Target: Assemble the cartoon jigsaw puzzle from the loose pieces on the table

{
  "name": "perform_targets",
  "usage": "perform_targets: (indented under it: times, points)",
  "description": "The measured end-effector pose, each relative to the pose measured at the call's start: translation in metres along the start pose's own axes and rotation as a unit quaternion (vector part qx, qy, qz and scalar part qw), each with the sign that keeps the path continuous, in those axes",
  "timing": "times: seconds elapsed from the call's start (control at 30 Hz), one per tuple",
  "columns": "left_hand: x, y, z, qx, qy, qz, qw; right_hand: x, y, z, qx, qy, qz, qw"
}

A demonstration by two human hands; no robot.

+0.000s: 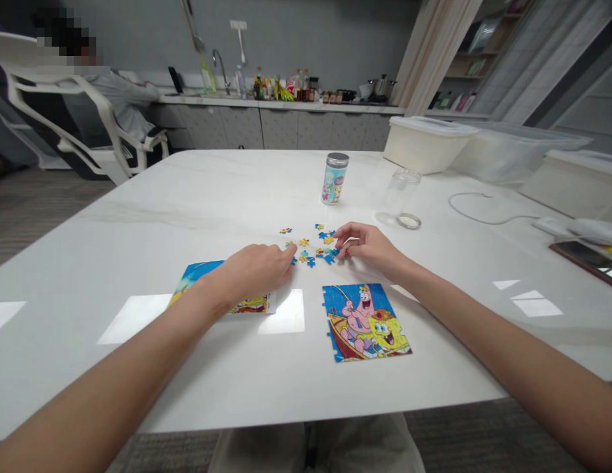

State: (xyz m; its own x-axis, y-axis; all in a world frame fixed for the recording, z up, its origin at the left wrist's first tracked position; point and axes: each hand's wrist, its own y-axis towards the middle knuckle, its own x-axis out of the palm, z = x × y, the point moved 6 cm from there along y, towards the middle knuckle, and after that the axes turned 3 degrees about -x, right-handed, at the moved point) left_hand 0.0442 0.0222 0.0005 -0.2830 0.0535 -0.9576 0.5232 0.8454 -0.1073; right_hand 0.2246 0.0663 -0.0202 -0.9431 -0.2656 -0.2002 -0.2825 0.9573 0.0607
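Note:
Several loose puzzle pieces (pixel 304 242), blue and yellow, lie scattered on the white table between my hands. My left hand (pixel 266 269) is at their left edge, fingers bent and pressed together, its fingertips close to a blue piece; what it may hold is hidden. On the right side of the pieces, my right hand (pixel 357 243) has its fingers curved and apart, touching or just beside blue pieces. A partly assembled cartoon puzzle (pixel 367 322) lies flat near the front. Under my left wrist is a colourful picture sheet (pixel 190 277), partly covered.
Behind the pieces stands a printed tin (pixel 334 180) with a grey lid. Right of it are a clear jar (pixel 403 190), a ring lid (pixel 409 221), a white cable (pixel 483 210) and storage boxes (pixel 428 144). A person sits in a white-framed chair (pixel 103 112) at the back left.

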Motion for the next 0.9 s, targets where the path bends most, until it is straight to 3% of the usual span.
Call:
perform_targets:
  times: [0.5, 0.9]
  points:
    - [0.001, 0.001, -0.001, 0.0, 0.002, -0.005, 1.0, -0.009, 0.005, 0.0, -0.037, -0.077, 0.056, 0.995]
    - [-0.006, 0.001, 0.0, 0.007, 0.019, 0.031, 0.999, 0.005, -0.003, -0.009, -0.13, -0.229, 0.001, 0.965]
